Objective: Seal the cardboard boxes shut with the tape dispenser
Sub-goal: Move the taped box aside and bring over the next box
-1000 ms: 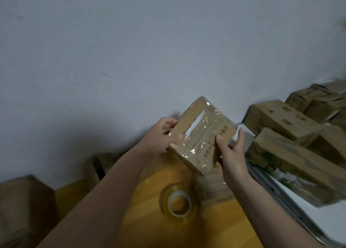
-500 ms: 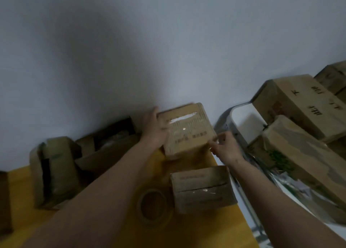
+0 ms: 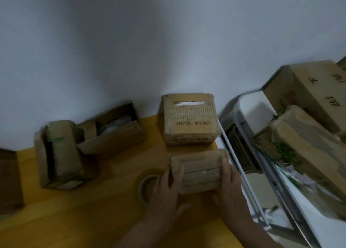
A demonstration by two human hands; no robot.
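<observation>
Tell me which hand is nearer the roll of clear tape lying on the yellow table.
The left hand is nearer, right beside the roll of clear tape and partly covering it. The right hand is farther, on the other end of the small cardboard box both hands hold.

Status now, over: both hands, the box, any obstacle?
Left hand and right hand grip small box at its ends. Tape roll beside left hand. Nothing blocking.
</observation>
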